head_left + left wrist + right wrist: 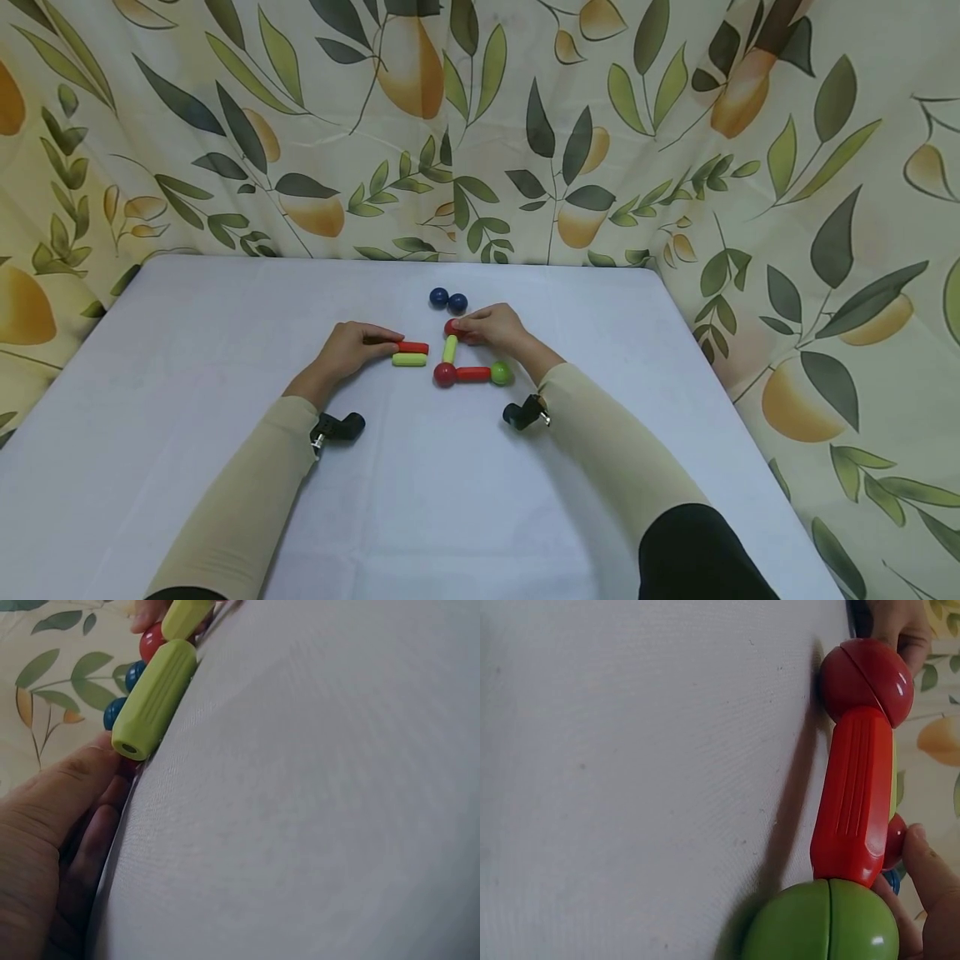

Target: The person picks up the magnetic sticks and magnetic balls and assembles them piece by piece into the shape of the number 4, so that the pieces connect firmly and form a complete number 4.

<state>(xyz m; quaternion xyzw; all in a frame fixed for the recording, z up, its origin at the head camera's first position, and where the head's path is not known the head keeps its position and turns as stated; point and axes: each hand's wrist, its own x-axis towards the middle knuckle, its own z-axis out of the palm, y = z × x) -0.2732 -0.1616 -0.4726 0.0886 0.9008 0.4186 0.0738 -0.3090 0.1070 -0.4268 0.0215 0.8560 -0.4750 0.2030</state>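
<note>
My left hand (347, 350) pinches the left end of a red stick (415, 347); in the left wrist view a loose yellow-green stick (156, 699) hides most of it. With thumb and fingertips, my right hand (491, 326) grips the far red ball (451, 327) of an L-shaped piece. From that ball a yellow-green stick (449, 349) runs to a nearer red ball (445, 375). Another red stick (853, 796) joins the nearer ball to a green ball (821, 926), close in the right wrist view.
Two dark blue balls (448, 301) sit side by side beyond the L-shaped piece. Everything lies on a white-covered table (420, 492), backed by a leaf-and-fruit patterned curtain (480, 150). A small black device (337, 427) is strapped at each wrist.
</note>
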